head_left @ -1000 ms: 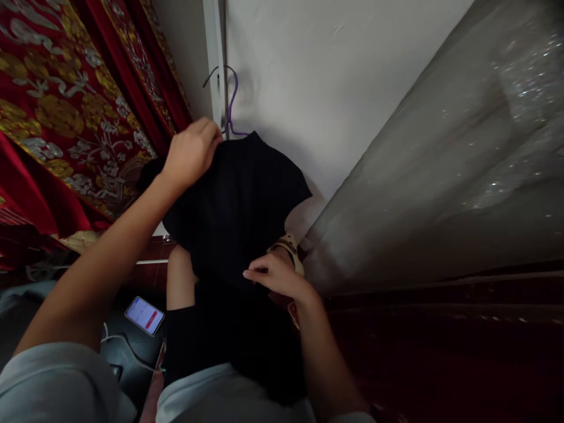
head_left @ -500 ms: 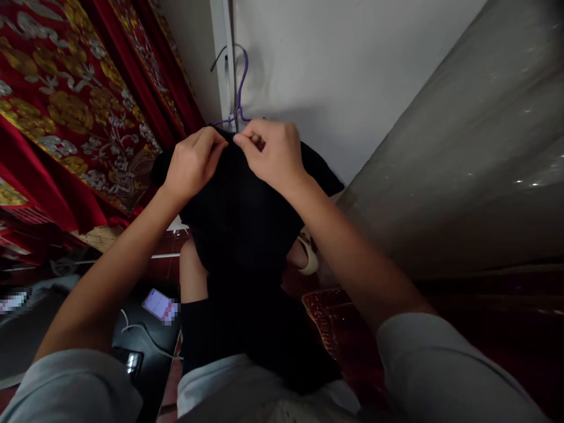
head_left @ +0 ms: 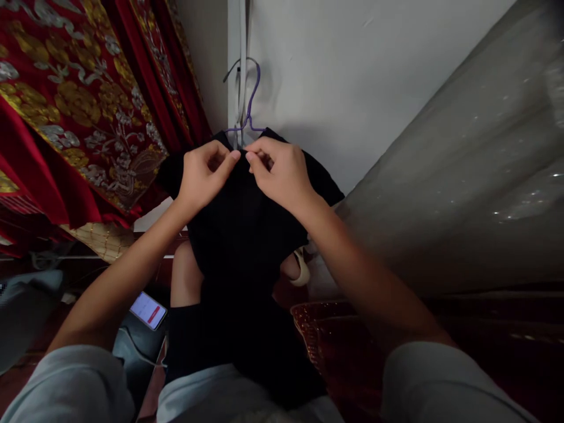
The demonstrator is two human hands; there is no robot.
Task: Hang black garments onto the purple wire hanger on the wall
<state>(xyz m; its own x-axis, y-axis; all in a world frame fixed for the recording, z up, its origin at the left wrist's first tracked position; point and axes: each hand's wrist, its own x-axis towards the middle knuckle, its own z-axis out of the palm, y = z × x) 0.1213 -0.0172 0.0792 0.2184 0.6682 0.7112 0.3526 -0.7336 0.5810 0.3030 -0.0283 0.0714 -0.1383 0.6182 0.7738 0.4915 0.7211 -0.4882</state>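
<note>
A black short-sleeved garment (head_left: pixel 240 229) hangs in front of me on a purple hanger (head_left: pixel 253 97), whose hook curves up beside a pale vertical pole. My left hand (head_left: pixel 205 170) pinches the garment's neckline from the left, thumb and index finger pressed together. Close beside it, my right hand (head_left: pixel 284 170) pinches the same edge from the right. Only a small gap lies between the two sets of fingertips, just under the hanger's neck. The lower part of the garment merges with my dark shorts, so its hem is hard to make out.
Red cloth with gold and silver flowers (head_left: pixel 83 106) hangs at the left. Sheer greyish fabric (head_left: pixel 462 176) slants down on the right, with dark red shiny cloth (head_left: pixel 352 341) below. A lit phone (head_left: pixel 148 310) and a white cable lie at lower left. A pale wall (head_left: pixel 343 64) stands behind.
The fingertips have come down slightly from the hanger, and the collar opening now shows. My left hand has turned with its thumb forward. The whole view has shifted a little.
</note>
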